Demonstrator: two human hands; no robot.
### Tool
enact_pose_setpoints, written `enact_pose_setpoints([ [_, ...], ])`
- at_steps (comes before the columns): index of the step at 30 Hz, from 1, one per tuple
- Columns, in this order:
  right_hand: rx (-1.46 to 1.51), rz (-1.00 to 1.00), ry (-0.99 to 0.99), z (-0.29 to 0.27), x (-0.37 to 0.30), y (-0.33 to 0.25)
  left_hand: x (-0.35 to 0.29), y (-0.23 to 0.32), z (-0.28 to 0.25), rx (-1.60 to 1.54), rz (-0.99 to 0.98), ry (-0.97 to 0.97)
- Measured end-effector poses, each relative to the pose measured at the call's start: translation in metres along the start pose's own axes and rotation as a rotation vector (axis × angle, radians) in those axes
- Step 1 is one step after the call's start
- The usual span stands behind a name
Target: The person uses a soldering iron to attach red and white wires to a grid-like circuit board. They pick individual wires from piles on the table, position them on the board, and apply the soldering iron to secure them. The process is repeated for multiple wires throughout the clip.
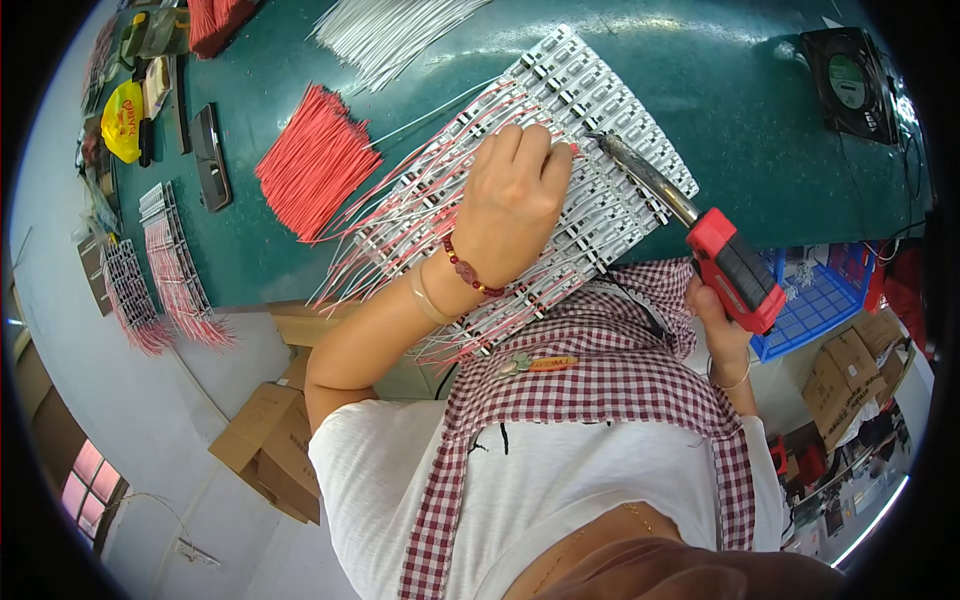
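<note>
My left hand (515,195) is closed above a panel of joined small grey-white modules (625,120) with dark parts. A bit of red, apparently the end of a red wire (574,150), shows at its fingertips, which are mostly hidden. Under and beside this hand, many thin red and white wires (385,215) trail off the panel toward the left. My right hand (713,318) grips the red and black handle of a soldering iron (735,272). Its metal barrel slants up to the left, with the tip over the panel, just right of my left fingers.
A bundle of red wires (318,165) and a bundle of white wires (390,40) lie on the green table (270,60). A phone (210,158) and wired module strips (172,250) are at left. A black fan-like device (850,85) stands far right, with a blue basket (815,310) below.
</note>
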State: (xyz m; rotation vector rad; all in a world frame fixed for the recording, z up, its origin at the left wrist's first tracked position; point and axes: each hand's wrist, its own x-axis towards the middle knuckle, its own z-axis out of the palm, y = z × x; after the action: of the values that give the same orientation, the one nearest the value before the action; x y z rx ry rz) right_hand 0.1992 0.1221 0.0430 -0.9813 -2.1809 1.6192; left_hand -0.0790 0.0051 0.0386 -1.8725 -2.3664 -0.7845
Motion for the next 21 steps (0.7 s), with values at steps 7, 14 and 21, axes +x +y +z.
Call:
enact_pose_setpoints([
  [7,0.100,0.060,0.025,0.0007,-0.0032,0.0000,0.0013,-0.0002,0.0010,0.030,0.006,0.014],
  [14,0.036,-0.002,-0.048,0.0035,0.0018,0.0023,-0.0018,0.0007,0.0019,0.030,-0.003,0.018],
  [21,-0.035,-0.091,-0.002,-0.0001,-0.0051,0.0073,-0.0029,0.0015,0.0027,0.024,-0.018,0.019],
])
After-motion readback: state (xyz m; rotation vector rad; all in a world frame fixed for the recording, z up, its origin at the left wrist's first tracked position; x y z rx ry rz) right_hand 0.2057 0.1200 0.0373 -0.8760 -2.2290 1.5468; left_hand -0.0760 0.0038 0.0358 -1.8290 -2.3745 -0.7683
